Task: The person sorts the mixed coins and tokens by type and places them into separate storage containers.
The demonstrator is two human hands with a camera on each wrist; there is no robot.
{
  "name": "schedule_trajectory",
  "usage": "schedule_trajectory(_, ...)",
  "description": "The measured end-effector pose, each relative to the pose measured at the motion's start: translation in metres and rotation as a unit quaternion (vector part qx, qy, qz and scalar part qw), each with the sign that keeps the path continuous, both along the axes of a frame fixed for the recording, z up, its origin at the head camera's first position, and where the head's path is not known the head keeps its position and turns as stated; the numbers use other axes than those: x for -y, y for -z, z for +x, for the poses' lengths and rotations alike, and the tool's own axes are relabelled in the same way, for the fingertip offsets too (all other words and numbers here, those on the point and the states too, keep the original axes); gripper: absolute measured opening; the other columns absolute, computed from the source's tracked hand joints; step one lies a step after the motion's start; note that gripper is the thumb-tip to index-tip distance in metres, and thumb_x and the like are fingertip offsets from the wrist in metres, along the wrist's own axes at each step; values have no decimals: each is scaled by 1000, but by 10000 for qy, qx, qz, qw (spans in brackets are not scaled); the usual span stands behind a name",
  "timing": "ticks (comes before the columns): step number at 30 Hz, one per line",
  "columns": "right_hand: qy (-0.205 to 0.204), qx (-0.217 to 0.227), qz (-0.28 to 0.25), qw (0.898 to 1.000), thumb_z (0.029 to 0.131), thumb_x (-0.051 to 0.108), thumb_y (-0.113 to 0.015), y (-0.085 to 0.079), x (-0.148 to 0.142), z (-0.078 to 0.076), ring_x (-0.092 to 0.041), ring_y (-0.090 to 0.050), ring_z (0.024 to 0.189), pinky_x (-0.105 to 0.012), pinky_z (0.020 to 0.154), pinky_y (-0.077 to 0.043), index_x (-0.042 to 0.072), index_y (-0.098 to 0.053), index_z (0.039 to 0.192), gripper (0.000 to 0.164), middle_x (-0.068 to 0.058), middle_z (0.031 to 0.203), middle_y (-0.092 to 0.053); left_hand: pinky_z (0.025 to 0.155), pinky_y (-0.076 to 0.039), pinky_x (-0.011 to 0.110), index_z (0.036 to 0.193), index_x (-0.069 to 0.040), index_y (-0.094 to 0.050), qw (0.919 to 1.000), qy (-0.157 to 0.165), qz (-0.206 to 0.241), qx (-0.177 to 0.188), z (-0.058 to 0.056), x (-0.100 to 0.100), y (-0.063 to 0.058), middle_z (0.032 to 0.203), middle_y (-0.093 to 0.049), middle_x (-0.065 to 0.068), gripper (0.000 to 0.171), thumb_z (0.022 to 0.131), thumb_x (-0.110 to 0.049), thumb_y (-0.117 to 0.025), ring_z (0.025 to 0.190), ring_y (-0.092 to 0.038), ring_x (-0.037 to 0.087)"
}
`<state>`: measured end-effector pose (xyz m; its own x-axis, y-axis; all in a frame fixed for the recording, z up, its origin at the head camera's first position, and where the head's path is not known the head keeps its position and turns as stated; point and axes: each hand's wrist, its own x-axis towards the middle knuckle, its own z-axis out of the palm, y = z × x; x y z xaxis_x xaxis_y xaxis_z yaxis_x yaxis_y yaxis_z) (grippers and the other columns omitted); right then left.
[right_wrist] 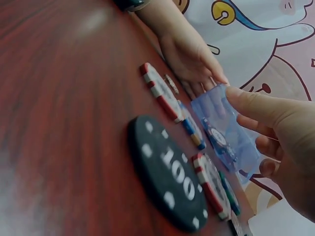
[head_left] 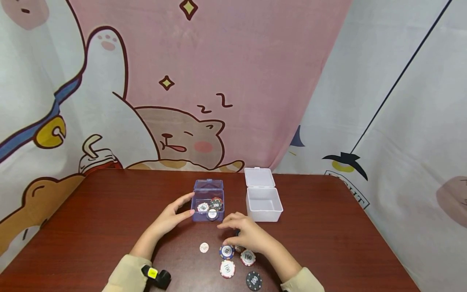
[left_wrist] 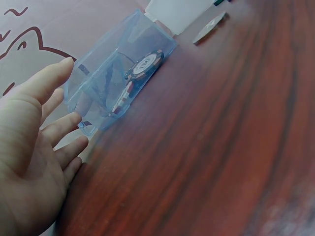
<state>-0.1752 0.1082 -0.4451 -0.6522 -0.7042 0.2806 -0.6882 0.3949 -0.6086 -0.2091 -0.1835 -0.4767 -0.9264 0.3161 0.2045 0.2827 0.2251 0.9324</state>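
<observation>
A translucent blue box (head_left: 197, 217) stands with its lid raised, several poker chips (head_left: 203, 207) inside. At its left side is my left hand (head_left: 168, 218), fingers spread and the fingertips right at the wall; in the left wrist view the thumb (left_wrist: 54, 78) is extended. My right hand (head_left: 246, 233) hovers just right of the box's front, over loose chips, its fingers loosely bent with nothing between them. Beneath and before it lie a blue-edged chip (head_left: 226, 252), two red-edged chips (head_left: 248, 257) and a black chip (right_wrist: 167, 172) marked 100. The hand partly hides other chips.
Right of the blue box stands a white box (head_left: 264, 215) with its lid up. A small whitish disc (head_left: 204, 247) lies on the brown table (head_left: 328, 235) between my hands. Behind the table hangs a cartoon-printed cloth (head_left: 262, 81).
</observation>
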Motion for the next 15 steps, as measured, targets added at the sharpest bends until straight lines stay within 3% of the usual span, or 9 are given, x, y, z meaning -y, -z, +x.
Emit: schedule_trajectory(15,-576,-66,741,9956,73,16,-83,10,-14,5,-6,-49,104,-23,88,-42,12,-70,116,45,11,110,-61,107,-19,60,143,-3,-42,10000,-11,-71,42,0,0,1,143,-42,20,60,90,-15,-67,134,-32,37)
